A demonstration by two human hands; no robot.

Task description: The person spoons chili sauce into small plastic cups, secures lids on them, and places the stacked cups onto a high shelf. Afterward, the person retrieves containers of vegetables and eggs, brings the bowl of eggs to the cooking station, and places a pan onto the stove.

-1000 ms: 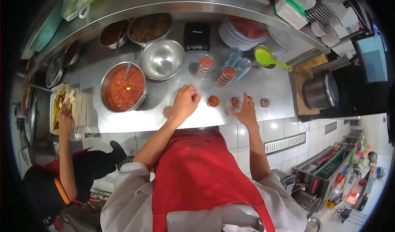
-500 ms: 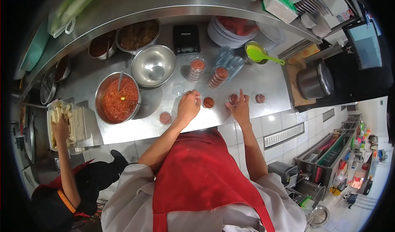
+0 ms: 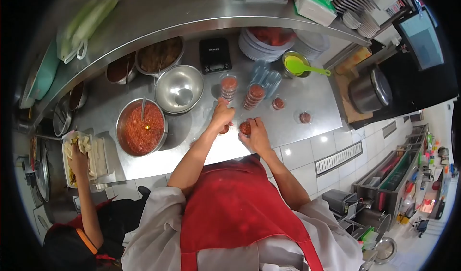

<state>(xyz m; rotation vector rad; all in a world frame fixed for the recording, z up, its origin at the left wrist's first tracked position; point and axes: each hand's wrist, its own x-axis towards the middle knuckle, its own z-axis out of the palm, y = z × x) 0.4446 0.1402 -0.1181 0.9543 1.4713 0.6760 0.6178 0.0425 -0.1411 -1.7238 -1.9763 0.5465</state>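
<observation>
Right hand [image 3: 258, 136] has its grip curled around a small clear round cup of red sauce [image 3: 245, 127], left hand's [image 3: 222, 115] I can't tell!

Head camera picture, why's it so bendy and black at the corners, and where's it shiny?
In the head view, the shelf bows, likely from a wide lens, which probably blackens the corners; same head view, the steel table glares white near its front edge, and the empty metal bowl shines.

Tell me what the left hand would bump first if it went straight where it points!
Probably the left cup stack, just ahead of the left hand, though depth is unclear.
</observation>
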